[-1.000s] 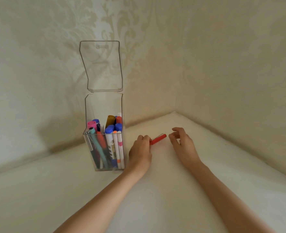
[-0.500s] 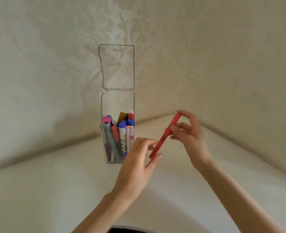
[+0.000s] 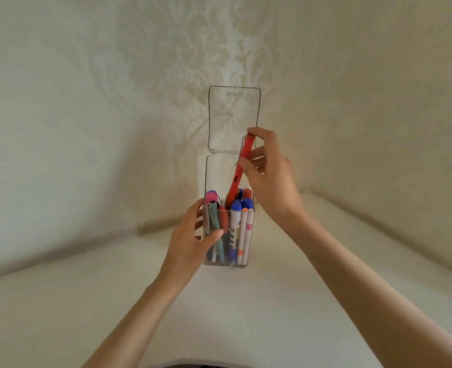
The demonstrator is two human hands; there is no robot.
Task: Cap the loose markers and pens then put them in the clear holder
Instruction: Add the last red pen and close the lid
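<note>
Dark print on a marker [image 3: 232, 235], seemingly unreadable.

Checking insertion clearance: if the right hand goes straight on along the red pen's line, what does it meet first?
Probably the blue caps inside the clear holder: the red pen pinched by the right hand already has its lower end among them. Hand-to-cap depth is unclear.

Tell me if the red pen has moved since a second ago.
Yes. It was down at the table, right of the clear holder; now the right hand holds the red pen up, lower end dipping into the holder.
</note>
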